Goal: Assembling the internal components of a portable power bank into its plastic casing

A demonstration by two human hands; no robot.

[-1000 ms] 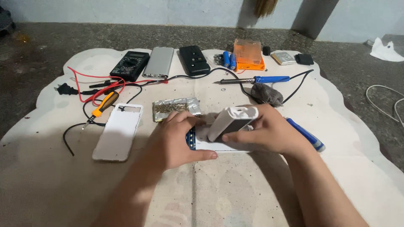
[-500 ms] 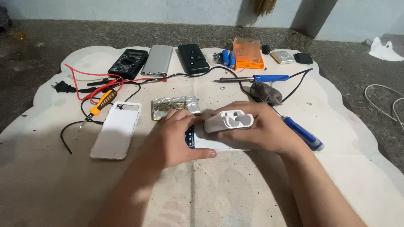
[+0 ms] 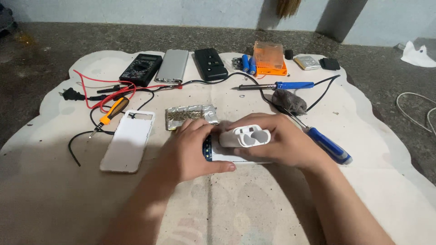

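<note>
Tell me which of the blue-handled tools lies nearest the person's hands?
The blue-handled screwdriver, lying just beside the right hand at the wrist. The other, a blue-handled soldering iron with a cord, lies farther back, near the orange box.

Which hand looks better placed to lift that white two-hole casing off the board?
Probably the right hand: its fingers already wrap the white casing. The left hand lies flat, pressing the white board beneath it.

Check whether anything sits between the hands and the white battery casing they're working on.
Nothing visible does. The right hand already grips the white casing, and the left hand rests against the flat white piece beneath it. The foil pad lies just behind, apart.
</note>
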